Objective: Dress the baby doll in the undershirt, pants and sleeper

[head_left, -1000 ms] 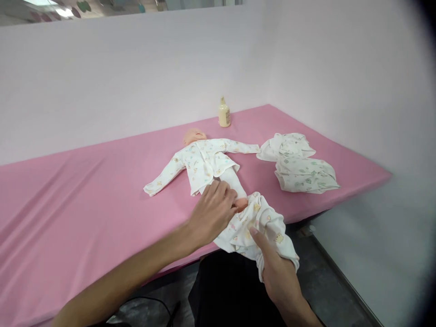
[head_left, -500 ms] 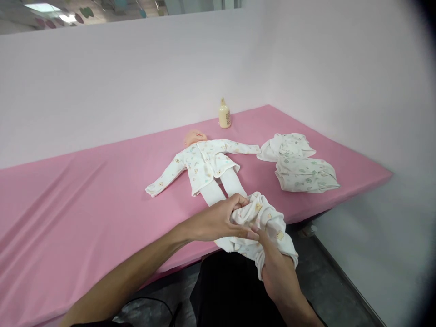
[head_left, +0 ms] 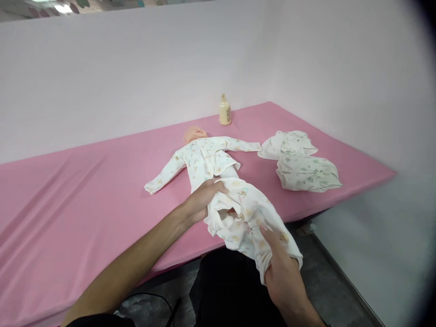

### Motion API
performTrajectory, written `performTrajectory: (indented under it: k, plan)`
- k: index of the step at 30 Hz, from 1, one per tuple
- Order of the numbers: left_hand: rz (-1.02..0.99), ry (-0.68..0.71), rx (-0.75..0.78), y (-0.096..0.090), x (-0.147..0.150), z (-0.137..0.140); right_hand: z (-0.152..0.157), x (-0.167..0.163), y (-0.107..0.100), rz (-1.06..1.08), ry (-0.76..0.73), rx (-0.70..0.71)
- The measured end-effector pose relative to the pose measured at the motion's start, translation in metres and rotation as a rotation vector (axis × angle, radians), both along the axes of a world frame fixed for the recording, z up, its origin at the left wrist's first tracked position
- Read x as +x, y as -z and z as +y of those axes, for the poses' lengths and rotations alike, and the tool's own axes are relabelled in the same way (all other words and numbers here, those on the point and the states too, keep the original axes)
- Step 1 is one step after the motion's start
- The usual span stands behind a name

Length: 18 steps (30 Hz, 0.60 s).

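White printed baby pants are stretched between my two hands at the near edge of the table. My left hand is closed on the rim of their opening. My right hand grips the gathered far end, its thumb on top and its other fingers hidden under or inside the cloth. Just behind lies a baby doll, with its peach-coloured head at the far end. It has on a matching long-sleeved printed jacket, arms spread wide. The pants cover most of the doll's white legs.
A pink-covered table runs along white walls. Toward the back stands a cream pump bottle. Folded printed clothes lie at the right, one touching the doll's sleeve end. A dark cable is on the floor below.
My left hand has moved left and slightly up, drawing the bunched pants out so that their opening shows. My right hand keeps hold with little movement. The view has tilted slightly down.
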State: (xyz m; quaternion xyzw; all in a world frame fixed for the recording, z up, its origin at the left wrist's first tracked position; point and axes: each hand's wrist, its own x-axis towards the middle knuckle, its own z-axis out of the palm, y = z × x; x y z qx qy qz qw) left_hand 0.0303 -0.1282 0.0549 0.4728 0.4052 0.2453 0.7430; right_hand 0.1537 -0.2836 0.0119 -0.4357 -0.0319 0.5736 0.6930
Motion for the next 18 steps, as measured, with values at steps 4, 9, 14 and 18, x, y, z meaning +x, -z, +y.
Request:
performTrajectory:
  k: [4,9,14,18]
  plan:
    - [-0.065,-0.095,-0.048,0.007,0.003,0.0,-0.003,0.002,0.008,-0.066,-0.036,-0.036]
    - [0.0,-0.044,0.05,-0.003,0.006,-0.007,-0.002,0.007,0.016,-0.091,-0.097,0.044]
    - [0.398,0.349,0.496,-0.026,0.001,-0.015,0.002,0.012,0.007,-0.042,-0.183,0.149]
    - [0.651,0.515,0.759,-0.035,0.0,-0.014,0.004,0.014,-0.002,-0.109,-0.17,0.162]
